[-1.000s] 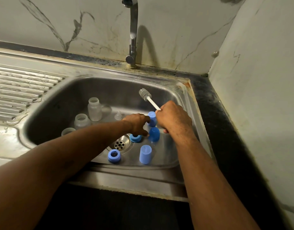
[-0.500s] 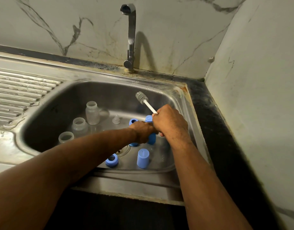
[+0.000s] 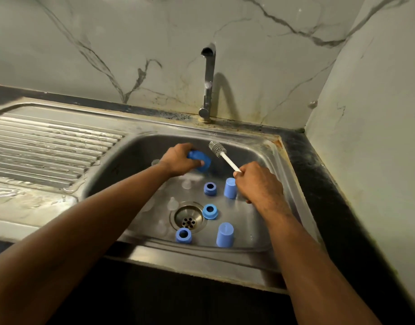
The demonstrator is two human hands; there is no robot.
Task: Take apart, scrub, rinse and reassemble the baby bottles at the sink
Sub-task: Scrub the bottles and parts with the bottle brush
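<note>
My left hand [image 3: 178, 159] grips a blue bottle cap [image 3: 200, 160] lifted above the sink floor, its open end turned toward the brush. My right hand [image 3: 258, 181] holds the white handle of a bottle brush [image 3: 219, 152], whose grey bristle head points up and left, close beside the cap. On the sink floor lie three blue screw rings [image 3: 210, 188] [image 3: 210, 211] [image 3: 183, 235] and two upright blue caps [image 3: 230, 188] [image 3: 224, 234]. Clear teats [image 3: 172, 204] sit left of the drain. The clear bottles are mostly hidden behind my left arm.
The steel sink basin [image 3: 267, 158] has a drain [image 3: 188, 218] near its front middle. A tap [image 3: 208, 83] stands behind it, not running. A wet ribbed draining board [image 3: 44, 148] lies to the left. A dark counter [image 3: 319, 174] and a marble wall close in on the right.
My left hand has lifted a blue cap off the sink floor and moved it back and left. My right hand has drawn apart from it with the brush. The camera has tilted up.
</note>
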